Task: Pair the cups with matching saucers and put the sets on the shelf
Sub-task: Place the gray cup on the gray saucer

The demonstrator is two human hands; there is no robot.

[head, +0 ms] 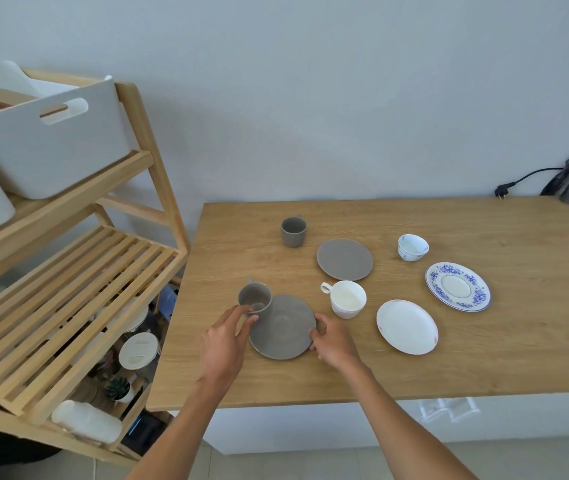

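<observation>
— While both your hands are down there, what have they got?

— My left hand (228,336) pinches the near grey cup (255,299) at its rim, at the left edge of the near grey saucer (283,327). My right hand (332,338) grips that saucer's right edge.

— And the shelf (68,306)?

— Left of the table (414,358), its slatted tier bare.

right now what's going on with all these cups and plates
A person is pairing cups with saucers on the wooden table. The left hand grips the near grey mug, the right hand holds the edge of the grey round saucer beside it. The other cups and saucers sit unpaired.
</observation>
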